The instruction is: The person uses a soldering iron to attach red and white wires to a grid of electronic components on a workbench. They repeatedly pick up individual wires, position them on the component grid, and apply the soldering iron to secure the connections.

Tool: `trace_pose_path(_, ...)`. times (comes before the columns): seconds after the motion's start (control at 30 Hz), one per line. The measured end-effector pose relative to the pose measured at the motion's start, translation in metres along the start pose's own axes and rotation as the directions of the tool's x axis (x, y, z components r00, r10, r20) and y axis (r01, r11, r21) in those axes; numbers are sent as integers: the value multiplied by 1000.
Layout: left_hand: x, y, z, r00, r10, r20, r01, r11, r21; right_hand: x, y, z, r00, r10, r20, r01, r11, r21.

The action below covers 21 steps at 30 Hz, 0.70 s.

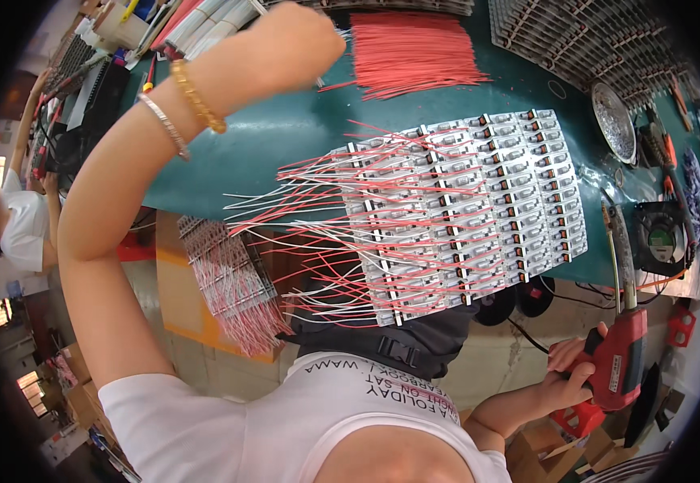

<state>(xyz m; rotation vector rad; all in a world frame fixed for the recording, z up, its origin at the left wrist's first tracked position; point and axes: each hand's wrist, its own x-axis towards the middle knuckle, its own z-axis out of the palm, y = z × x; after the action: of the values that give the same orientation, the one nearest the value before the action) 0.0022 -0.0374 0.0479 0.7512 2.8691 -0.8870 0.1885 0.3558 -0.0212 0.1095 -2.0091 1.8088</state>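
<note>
My left hand is closed in a fist above the far side of the table, beside a pile of red wires. Its fingertips are turned away, so what they hold is hidden; thin pale ends show by the knuckles. My right hand grips the handle of a red soldering gun, its long metal tip pointing up past the table's right edge. Between my hands lies a panel of small metal-cased parts in rows. Red and white wires stick out of its left side and also lie across it.
A round metal dish stands at the right, near a black fan. More part panels are stacked at the back right. A wired panel rests on a cardboard box below the table. Another person sits at far left.
</note>
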Motion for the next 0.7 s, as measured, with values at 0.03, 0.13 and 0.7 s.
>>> trace_pose_path(0.03, 4, 5, 6, 1000, 17, 21, -17, 1000, -6, -1, 1, 0, 1000, -4, 12, 3, 1000, 20)
trace_pose_path(0.13, 7, 7, 5, 998, -21, 57, 24, 997, -67, -4, 1, -2, 999, -15, 31, 13, 998, 54)
trace_pose_path(0.7, 40, 91, 20, 899, -284, -334, -240, 317, -918, 11, -11, 98, 965, 260, 18, -259, 965, -28)
